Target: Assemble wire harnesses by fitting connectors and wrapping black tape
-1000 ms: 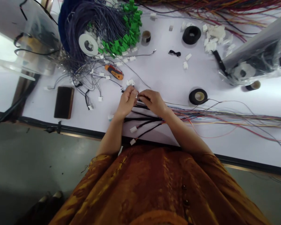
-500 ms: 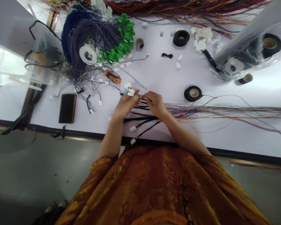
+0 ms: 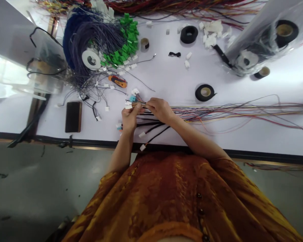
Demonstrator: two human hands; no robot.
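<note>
Thin wires with white connectors [image 3: 128, 105] are pinched in my left hand [image 3: 131, 116], its thumb on top near the connector end. My right hand [image 3: 158, 108] is closed on the same wires just to the right, its fingertips close to the left ones. A light blue connector [image 3: 132, 98] lies just above my left hand. Beneath my hands the wire bundle [image 3: 192, 112] stretches to the right, and black-wrapped branches [image 3: 156, 135] end in white connectors [image 3: 142, 147] near the table's front edge.
A black tape roll [image 3: 204, 92] lies right of my hands. Left are an orange cutter [image 3: 117, 81], a phone [image 3: 73, 117] and coiled blue wires with green connectors [image 3: 126, 50]. A plastic-wrapped roll [image 3: 249, 47] stands at the right.
Both hands have shifted slightly left with the wires. The white connectors now point left beyond my left fingers, and the view has moved a little.
</note>
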